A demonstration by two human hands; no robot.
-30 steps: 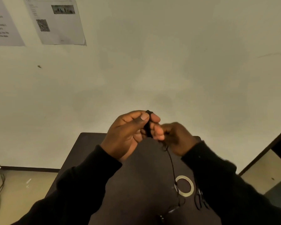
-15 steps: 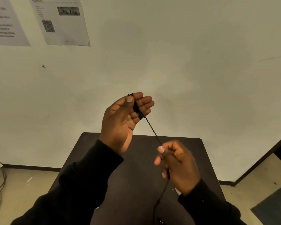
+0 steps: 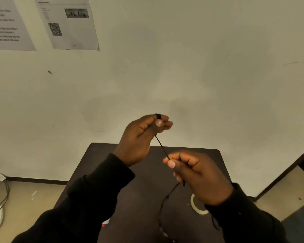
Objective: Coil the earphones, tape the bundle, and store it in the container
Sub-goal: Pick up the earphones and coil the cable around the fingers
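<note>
My left hand (image 3: 140, 137) is raised above the dark table (image 3: 102, 155), its fingers and thumb closed around a small black coil of the earphone cord (image 3: 161, 146). A taut stretch of cord runs down and right to my right hand (image 3: 195, 174), which pinches it between thumb and forefinger. Below that hand the cord hangs slack toward the table's near edge. A whitish tape roll (image 3: 196, 206) lies on the table, partly hidden under my right wrist. No container is in view.
The table stands against a pale wall with two printed sheets (image 3: 68, 23) taped at upper left. Cables (image 3: 3, 199) and a white object lie on the floor at left. A small red-and-white item (image 3: 105, 223) shows beside my left sleeve.
Both hands came apart from the coil, the right pulling cord down and away. Since then the left hand's fingers have closed over the coil, and the right hand has risen slightly.
</note>
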